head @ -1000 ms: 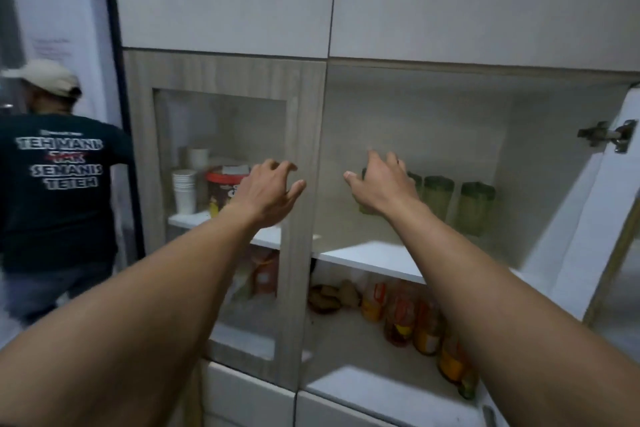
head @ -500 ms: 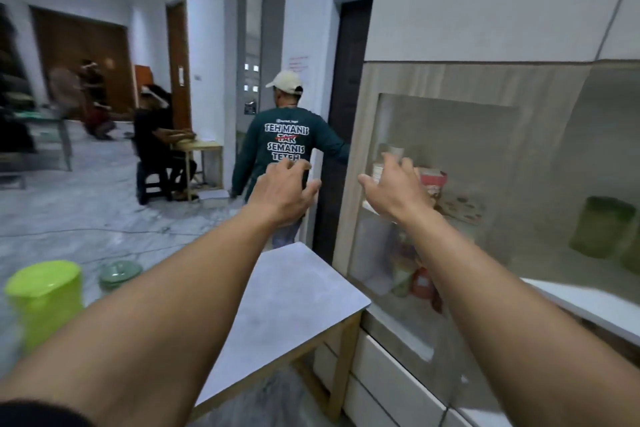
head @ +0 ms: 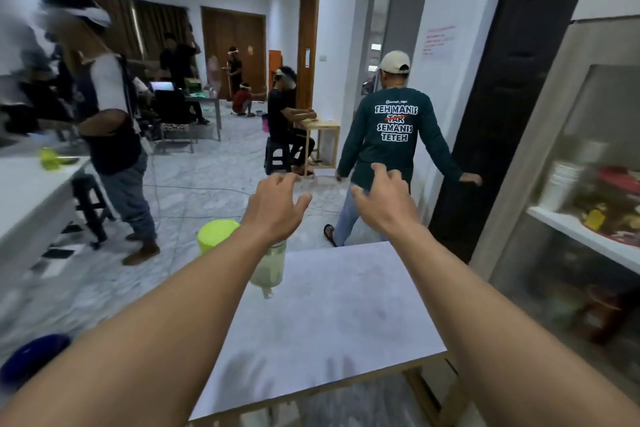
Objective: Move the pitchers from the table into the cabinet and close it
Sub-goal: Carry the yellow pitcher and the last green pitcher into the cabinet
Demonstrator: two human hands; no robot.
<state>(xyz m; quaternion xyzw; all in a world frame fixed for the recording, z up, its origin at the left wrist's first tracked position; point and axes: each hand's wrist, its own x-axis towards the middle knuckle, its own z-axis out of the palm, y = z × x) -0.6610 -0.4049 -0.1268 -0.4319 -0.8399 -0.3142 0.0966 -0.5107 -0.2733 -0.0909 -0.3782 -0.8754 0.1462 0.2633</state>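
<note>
My two hands are empty, so I judge the task is not finished: at least one pitcher (head: 268, 269) waits on the table (head: 332, 315), and the cabinet (head: 568, 204) at my 3 o'clock must be filled and closed later. Nearest to me is the bare top of the table. Above it my left hand (head: 275, 206) is spread, fingers loosely curved, holding nothing. The pitcher stands just below this hand, partly hidden by my wrist, near the far left corner of the table, at about 11 o'clock from me. Its lime lid (head: 216, 234) shows just left of my forearm. My right hand (head: 382, 206) is also spread and free, at 1 o'clock. Farther away, a person in a dark green shirt (head: 391, 135) stands beside a dark door (head: 512, 87).
</note>
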